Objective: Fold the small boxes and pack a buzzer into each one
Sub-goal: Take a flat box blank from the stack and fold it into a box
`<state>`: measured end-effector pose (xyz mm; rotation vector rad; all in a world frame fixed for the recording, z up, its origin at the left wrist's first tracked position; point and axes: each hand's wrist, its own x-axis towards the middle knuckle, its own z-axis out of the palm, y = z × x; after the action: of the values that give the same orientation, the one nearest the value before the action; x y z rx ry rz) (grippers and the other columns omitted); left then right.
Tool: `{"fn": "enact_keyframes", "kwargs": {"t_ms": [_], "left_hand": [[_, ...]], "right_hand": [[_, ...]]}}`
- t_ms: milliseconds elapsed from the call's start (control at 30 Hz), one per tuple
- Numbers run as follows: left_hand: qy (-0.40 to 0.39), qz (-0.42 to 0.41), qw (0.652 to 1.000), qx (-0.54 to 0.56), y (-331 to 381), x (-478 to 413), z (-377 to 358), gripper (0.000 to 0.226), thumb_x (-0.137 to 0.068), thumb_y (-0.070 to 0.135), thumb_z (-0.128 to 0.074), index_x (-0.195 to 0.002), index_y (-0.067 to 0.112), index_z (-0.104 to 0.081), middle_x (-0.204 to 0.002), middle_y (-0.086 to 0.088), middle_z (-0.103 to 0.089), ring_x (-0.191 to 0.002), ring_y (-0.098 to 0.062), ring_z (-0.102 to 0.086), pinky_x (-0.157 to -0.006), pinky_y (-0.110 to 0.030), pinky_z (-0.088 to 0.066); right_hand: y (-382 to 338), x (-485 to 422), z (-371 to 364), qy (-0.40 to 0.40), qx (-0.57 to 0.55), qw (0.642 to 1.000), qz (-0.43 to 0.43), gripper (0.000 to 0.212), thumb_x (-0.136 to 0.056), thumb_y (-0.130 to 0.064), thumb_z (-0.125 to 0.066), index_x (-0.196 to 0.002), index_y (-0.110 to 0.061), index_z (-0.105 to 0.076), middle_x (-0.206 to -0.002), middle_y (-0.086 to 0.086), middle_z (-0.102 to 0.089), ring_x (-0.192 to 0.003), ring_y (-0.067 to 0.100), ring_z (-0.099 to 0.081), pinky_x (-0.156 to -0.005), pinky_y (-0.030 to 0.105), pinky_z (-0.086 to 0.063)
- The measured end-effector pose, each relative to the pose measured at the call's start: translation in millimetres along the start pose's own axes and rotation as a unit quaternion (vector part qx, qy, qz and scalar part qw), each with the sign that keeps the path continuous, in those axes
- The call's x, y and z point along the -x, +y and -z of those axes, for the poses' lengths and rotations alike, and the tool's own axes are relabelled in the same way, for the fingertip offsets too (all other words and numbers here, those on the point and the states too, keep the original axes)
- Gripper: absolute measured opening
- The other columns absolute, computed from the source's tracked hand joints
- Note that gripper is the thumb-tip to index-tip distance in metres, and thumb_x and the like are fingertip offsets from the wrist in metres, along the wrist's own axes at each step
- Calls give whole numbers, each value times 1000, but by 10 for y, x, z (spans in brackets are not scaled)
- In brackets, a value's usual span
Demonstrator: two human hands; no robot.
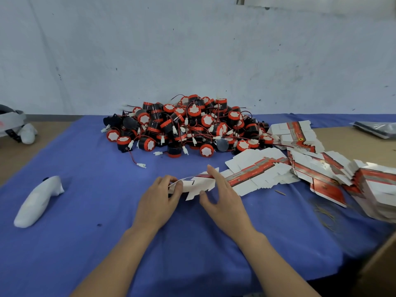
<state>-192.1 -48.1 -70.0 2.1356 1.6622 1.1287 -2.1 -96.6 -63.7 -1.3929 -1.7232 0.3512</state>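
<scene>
Head: blue cloth (90, 243), pale wall (150, 50).

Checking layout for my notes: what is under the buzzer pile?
Blue cloth shows beside and before the buzzer pile, so it likely runs beneath. Anything else under the heap is covered.
</scene>
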Motion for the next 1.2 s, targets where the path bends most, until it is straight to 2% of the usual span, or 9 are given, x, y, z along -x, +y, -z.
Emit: {"fn": "enact_keyframes", "kwargs": {"t_ms": [167,300,400,467,700,800,1000,1067,1200], "left_hand": [[-6,-22,1000,20,6,8,18,20,-100,41,-45,-104,26,-58,-102,11,-65,-84,-10,-60,-65,-32,-51],[-11,-54,997,58,38,49,56,31,-100,50,-37,-112,29,-56,-99,16,-65,-84,-8,-63,-58,-19,-48],[-8,-67,994,86,79,92,93,41,-97,58,-28,-119,34,-52,-88,25,-61,-88,4,-62,-60,-15,-49],[-2,-67,993,92,79,101,102,42,-98,57,-28,-124,34,-51,-86,28,-59,-87,11,-59,-61,-12,-48],[28,-47,981,184,75,90,111,29,-99,53,-35,-105,36,-57,-79,14,-67,-74,-10,-66,-57,-35,-51],[42,-41,975,215,82,83,124,22,-101,48,-39,-89,45,-57,-69,14,-63,-63,-11,-62,-52,-26,-48],[22,-8,949,313,73,60,142,38,-94,58,-37,-76,36,-62,-70,10,-66,-65,-5,-60,-57,-21,-49],[34,-3,931,364,80,30,143,44,-94,59,-32,-79,34,-64,-74,7,-69,-67,-4,-61,-63,-17,-48],[5,8,915,403,80,-2,131,62,-90,74,-30,-131,37,-57,-123,12,-67,-107,-12,-65,-87,-30,-52]], "right_hand": [[-18,-4,8,1,7,1000,18,78,-92,-31,-67,-155,-37,-20,-158,-20,-29,-146,-1,-26,-109,24,-41],[-51,11,-6,-32,25,997,59,82,-92,-34,-60,-149,-59,-7,-152,-46,-5,-142,-19,-15,-109,12,-34],[-51,7,-34,-47,35,996,61,80,-90,-51,-46,-158,-43,-4,-155,-42,7,-149,-12,-1,-123,29,-25],[-75,4,-37,-44,54,994,89,83,-91,-62,-47,-152,-54,10,-154,-44,15,-149,-10,6,-126,32,-15],[-72,-15,-98,-54,118,981,143,118,-75,-81,-61,-158,-41,14,-165,-25,14,-153,3,13,-127,43,-2],[-96,-18,-116,-28,145,972,182,125,-73,-82,-62,-160,-30,10,-168,-15,12,-155,11,12,-127,39,5],[-108,-109,-116,97,190,945,249,89,-90,-63,-56,-158,-21,-16,-155,3,-33,-148,21,-30,-119,55,-31],[-180,-199,-113,115,147,958,217,86,-90,-70,-52,-157,-23,-23,-148,-1,-37,-139,18,-37,-116,42,-38],[-461,-485,-74,122,-167,976,70,74,-83,-79,-52,-150,-52,-34,-134,-23,-38,-114,2,-56,-83,12,-49]]}}
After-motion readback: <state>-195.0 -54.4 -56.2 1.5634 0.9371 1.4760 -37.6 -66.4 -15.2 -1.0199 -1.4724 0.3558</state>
